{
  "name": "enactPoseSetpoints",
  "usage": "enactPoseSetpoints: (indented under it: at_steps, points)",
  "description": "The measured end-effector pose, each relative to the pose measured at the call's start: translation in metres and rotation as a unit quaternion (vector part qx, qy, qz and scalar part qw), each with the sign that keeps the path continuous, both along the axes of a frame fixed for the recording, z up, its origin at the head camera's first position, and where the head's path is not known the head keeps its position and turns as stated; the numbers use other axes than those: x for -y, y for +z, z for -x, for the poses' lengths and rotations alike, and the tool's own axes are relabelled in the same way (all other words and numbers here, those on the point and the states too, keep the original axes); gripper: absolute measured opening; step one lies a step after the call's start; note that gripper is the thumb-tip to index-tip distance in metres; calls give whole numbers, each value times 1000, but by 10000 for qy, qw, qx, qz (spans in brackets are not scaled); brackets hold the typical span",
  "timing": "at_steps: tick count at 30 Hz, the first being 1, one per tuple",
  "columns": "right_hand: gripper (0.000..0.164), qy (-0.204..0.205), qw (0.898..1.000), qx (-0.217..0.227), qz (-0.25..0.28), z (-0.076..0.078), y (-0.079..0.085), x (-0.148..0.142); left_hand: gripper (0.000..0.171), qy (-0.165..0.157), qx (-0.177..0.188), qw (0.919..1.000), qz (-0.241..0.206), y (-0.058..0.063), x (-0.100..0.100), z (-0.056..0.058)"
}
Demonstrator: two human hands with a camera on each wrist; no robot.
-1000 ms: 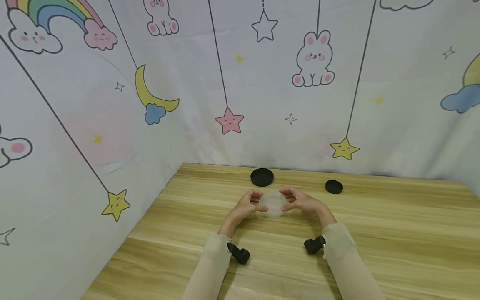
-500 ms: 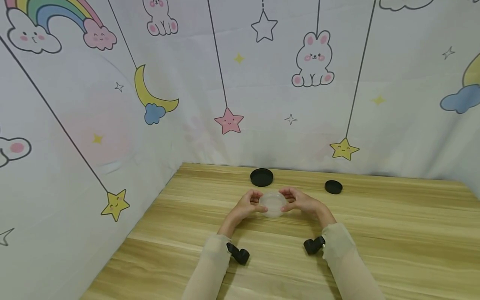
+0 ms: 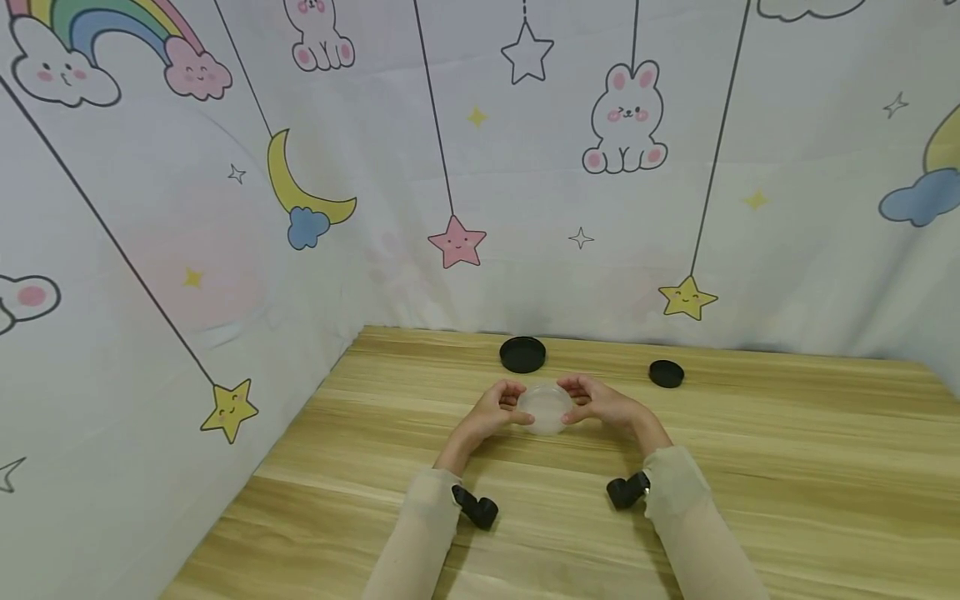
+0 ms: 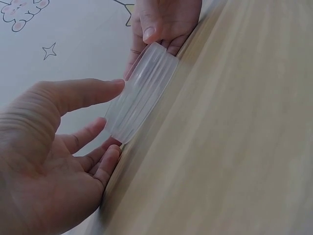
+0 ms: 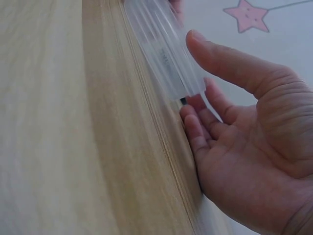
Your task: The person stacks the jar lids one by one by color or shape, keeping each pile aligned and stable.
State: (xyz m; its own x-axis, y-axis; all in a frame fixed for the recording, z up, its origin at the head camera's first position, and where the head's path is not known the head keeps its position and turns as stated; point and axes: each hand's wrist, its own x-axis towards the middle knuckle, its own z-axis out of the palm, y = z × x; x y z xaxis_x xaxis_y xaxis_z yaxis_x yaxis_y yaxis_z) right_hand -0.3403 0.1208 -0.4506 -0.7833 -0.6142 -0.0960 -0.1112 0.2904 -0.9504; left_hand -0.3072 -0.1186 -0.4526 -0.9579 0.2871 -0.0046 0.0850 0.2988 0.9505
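A low, round, translucent plastic container [image 3: 546, 408] with ridged sides is at the middle of the wooden table. My left hand [image 3: 498, 408] holds its left side, thumb at the near upper edge and fingers bent around the far side. From the right, my right hand [image 3: 600, 403] grips it in a mirrored way. In the left wrist view the container [image 4: 142, 95] lies flat at table level between both hands. Faint marking shows through its wall in the right wrist view, where the right thumb is by the rim of the container [image 5: 164, 54]. The inside cannot be made out.
Behind the hands, a larger round black lid-like dish [image 3: 522, 355] lies near the table's back edge. A smaller black one [image 3: 666, 374] lies farther right. White printed cloth [image 3: 555, 192] hangs behind and along the left side of the table [image 3: 787, 467].
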Motion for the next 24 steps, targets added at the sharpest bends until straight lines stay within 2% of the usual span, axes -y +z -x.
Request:
enactPoseSetpoints:
  at_steps: [6, 13, 24]
  points:
    - [74, -30, 10000, 46, 23, 0, 0, 0, 50, -182, -277, 9994, -114, -3, 4, -1]
    - [72, -53, 9999, 44, 99, 0, -1, -1, 52, 92, 119, 9999, -66, 0, 2, 1]
    - [64, -115, 9996, 6, 247, -1, -1, -3, 52, 104, 136, 9998, -102, 2, 1, 1]
